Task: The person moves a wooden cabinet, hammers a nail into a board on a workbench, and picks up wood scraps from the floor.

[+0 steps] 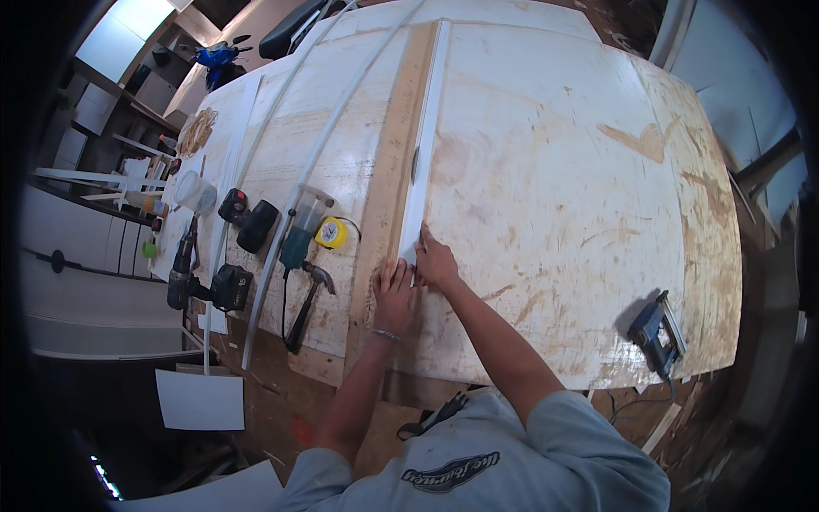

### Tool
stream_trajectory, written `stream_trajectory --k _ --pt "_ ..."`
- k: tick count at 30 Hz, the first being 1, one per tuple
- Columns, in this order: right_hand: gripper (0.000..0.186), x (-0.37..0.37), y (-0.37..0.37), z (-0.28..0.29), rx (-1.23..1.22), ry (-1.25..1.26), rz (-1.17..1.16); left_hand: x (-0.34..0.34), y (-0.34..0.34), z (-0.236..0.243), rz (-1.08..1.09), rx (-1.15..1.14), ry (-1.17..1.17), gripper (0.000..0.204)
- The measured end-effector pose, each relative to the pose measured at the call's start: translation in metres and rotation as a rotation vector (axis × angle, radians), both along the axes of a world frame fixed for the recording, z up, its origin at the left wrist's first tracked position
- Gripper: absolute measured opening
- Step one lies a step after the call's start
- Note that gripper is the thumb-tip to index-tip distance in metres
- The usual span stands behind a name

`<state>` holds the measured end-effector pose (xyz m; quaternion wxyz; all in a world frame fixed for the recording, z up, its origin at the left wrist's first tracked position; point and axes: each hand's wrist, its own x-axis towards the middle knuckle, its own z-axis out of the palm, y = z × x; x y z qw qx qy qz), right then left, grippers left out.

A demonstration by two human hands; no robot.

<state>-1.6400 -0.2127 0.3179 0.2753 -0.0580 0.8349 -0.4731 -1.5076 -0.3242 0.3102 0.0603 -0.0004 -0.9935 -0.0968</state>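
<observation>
A long narrow white strip [432, 94] runs away from me along a brown wooden board [388, 162] on the worktable. My left hand [393, 296] lies at the near end of the strip, with its fingers stretched over it and the board. Just right of it, my right hand [436, 261] rests against the strip's right edge. Its index finger points forward along that edge while the other fingers are curled. Whatever sits under those curled fingers is hidden. Farther up the strip is a small dark elongated shape [415, 165].
Left of the board lie a yellow tape measure [331, 232], a hammer [309, 307], a teal corded power tool [298, 235] and a cordless drill [182, 271]. Long pale strips [328, 132] cross the table's left side. A blue nail gun [655, 334] lies near the right front edge.
</observation>
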Motion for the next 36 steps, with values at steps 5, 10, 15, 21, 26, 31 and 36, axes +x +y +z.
stream_trajectory --k 5,10,15,21,26,31,36 --pt "0.061 0.002 -0.002 0.009 -0.014 -0.045 0.011 0.003 0.002 0.001 0.046 -0.019 0.000 0.054" --pt "0.060 -0.001 -0.001 -0.004 0.001 0.000 -0.021 -0.001 0.005 0.002 0.060 0.002 0.013 0.054" --pt "0.060 -0.001 -0.004 -0.003 -0.031 -0.076 -0.030 -0.002 0.003 0.000 0.053 0.000 0.058 0.049" --pt "0.060 -0.002 -0.003 -0.003 -0.020 -0.018 -0.026 -0.001 0.004 -0.002 0.065 -0.020 0.056 0.049" --pt "0.060 -0.003 -0.004 -0.012 -0.039 -0.023 -0.060 -0.002 0.005 -0.001 0.082 -0.050 0.017 0.054" --pt "0.060 -0.003 -0.006 -0.014 -0.031 -0.028 -0.052 -0.002 0.007 0.003 0.083 -0.074 0.002 0.052" --pt "0.059 -0.003 -0.006 -0.012 -0.037 -0.020 -0.063 -0.003 0.007 0.003 0.083 -0.064 0.015 0.052"
